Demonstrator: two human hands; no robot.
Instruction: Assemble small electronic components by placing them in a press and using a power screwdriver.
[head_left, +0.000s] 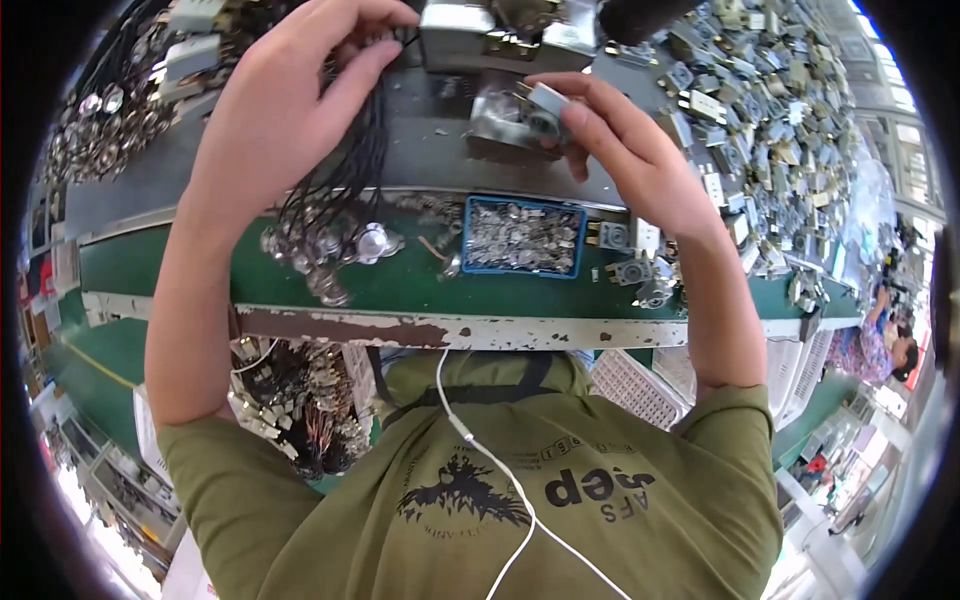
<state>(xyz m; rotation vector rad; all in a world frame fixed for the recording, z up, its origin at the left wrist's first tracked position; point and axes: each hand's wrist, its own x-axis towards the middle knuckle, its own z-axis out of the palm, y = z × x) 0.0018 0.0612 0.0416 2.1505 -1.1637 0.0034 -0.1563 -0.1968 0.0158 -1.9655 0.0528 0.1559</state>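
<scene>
Two grips (265, 115) (640, 150), one blue tray (467, 236), one white forked cord (461, 430); grey housings (770, 135), black wires (362, 160) too many to count.

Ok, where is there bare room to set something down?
Free: the narrow green bench strip between the blue tray and the chipped front edge. Also most of the dark plate between the black cables and the metal block by the right hand. Crowded: the right, heaped with grey plug parts, and the upper left, piled with round metal pieces.

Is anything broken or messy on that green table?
Yes, the front edge of the green table looks damaged: it's chipped, with brown patches showing, biggest toward the left. Metal bits lie loose beside the blue tray, but I can't tell if they spilled.
</scene>
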